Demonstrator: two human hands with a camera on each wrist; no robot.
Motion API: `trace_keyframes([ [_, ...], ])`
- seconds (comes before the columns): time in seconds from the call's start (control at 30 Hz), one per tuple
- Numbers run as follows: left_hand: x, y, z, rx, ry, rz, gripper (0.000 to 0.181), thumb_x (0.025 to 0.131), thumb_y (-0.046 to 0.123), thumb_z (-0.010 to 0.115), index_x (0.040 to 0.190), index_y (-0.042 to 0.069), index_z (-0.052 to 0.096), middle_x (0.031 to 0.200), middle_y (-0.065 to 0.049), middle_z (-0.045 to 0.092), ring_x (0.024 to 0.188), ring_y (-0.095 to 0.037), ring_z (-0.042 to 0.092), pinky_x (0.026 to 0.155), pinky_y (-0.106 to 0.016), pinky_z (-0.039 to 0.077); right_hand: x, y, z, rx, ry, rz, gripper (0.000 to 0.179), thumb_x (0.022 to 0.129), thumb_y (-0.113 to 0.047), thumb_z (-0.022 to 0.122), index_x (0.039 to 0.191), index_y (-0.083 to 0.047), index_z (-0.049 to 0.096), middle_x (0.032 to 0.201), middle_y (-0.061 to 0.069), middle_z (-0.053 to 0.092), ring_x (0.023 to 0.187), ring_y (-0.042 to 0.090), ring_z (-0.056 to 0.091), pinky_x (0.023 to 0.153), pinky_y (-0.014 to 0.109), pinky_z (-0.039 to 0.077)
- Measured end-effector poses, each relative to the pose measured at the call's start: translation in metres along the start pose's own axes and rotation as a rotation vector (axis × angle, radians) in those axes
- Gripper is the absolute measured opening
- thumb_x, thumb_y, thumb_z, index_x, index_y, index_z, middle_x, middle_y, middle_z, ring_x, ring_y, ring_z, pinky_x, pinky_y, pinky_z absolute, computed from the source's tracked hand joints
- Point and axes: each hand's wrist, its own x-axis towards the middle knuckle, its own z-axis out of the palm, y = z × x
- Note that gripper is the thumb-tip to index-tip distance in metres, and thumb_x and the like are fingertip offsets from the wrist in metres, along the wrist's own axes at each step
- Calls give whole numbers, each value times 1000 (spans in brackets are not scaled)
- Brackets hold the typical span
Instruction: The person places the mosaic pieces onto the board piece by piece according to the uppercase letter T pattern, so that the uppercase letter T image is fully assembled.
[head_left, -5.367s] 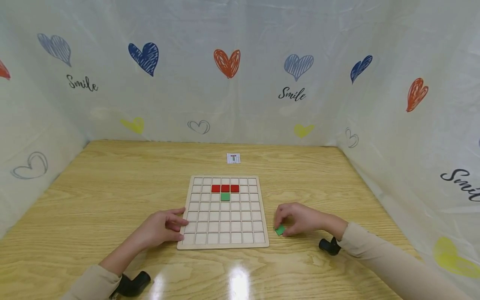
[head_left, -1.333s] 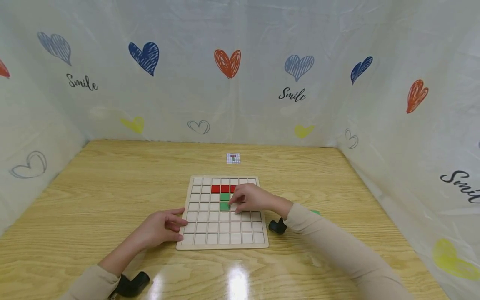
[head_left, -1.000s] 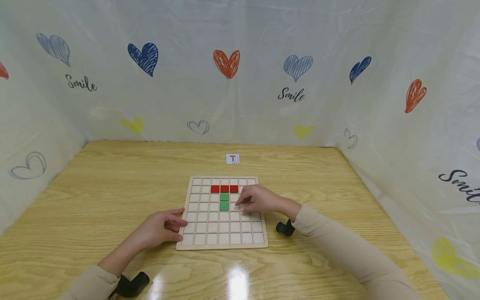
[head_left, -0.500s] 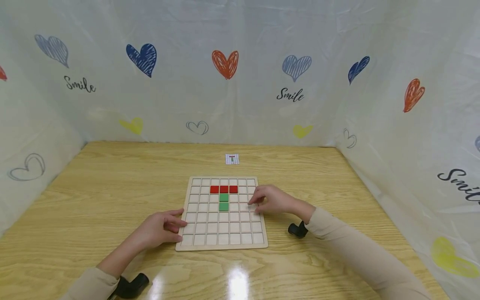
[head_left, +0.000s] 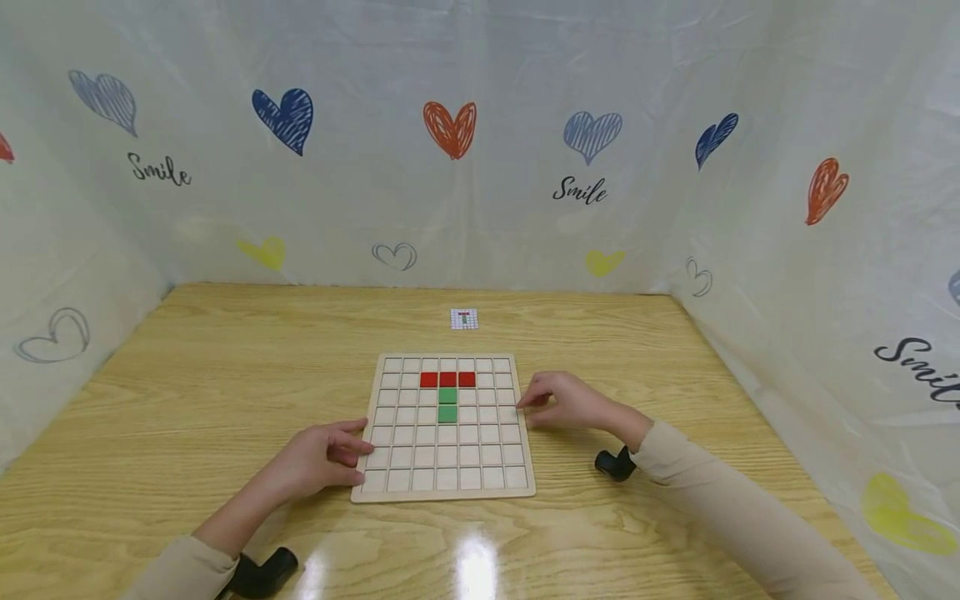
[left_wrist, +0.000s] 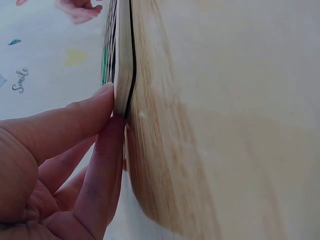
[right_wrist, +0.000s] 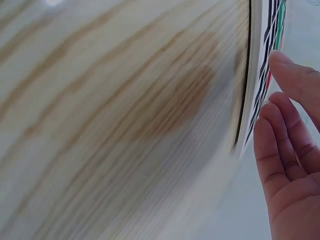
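A pale wooden grid board point(head_left: 446, 477) lies flat on the table in the head view. Three red tiles point(head_left: 447, 380) fill a row near its far side, with two green tiles, one a far green tile point(head_left: 447, 396) and one a near green tile point(head_left: 447, 413), in a column below the middle one. My left hand point(head_left: 321, 457) rests its thumb and fingertips along the board's left edge, fingers loosely bent and spread. My right hand point(head_left: 567, 402) hovers at the board's right edge, nothing between its loosely bent fingers, as the right wrist view also shows.
A small pattern card point(head_left: 464, 318) with a red and green T lies beyond the board. Light curtains point(head_left: 510, 225) printed with hearts enclose the wood-grain table point(head_left: 262, 358). Black wrist mounts, such as the left one point(head_left: 266, 573), hang below both sleeves.
A second green tile has come onto the board below the first. My right hand has let go of it and drawn back rightward to the board's edge. The left hand has stayed put.
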Motion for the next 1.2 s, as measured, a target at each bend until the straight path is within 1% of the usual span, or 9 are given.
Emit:
trace_keyframes([
  [0.17,0,-2,1,-9,-3,11,33,71,7,80,102,1,71,137,-23,43,85,-15,61,69,-26,51,-9,6,-4,-10,27,4,21,77,-4,75,98,-3,72,86,1,61,80,14,56,72,28,49],
  [0.47,1,-2,2,-5,14,-15,32,70,6,80,101,3,71,137,-21,44,85,-14,61,69,-25,50,-24,11,-12,6,36,47,21,79,-6,74,99,-3,71,89,5,63,80,18,58,72,32,49],
  [0.73,1,-1,1,-2,15,-21,32,70,7,80,101,3,71,137,-20,45,85,-14,61,70,-25,50,-41,20,-16,-22,80,72,20,78,-6,75,98,-3,72,86,2,62,79,17,57,71,33,49],
  [0.97,1,-1,0,3,-6,13,35,71,8,80,103,0,70,136,-24,43,85,-16,61,69,-26,51,-61,29,-20,-1,113,102,20,78,-6,74,97,-2,71,86,2,62,78,17,57,70,33,50],
  [1.2,0,-1,0,0,-3,23,34,71,8,80,103,0,70,136,-24,44,85,-15,61,68,-25,51,-79,38,-24,-10,135,128,21,79,-9,74,98,-2,71,87,0,63,77,12,57,70,30,49],
])
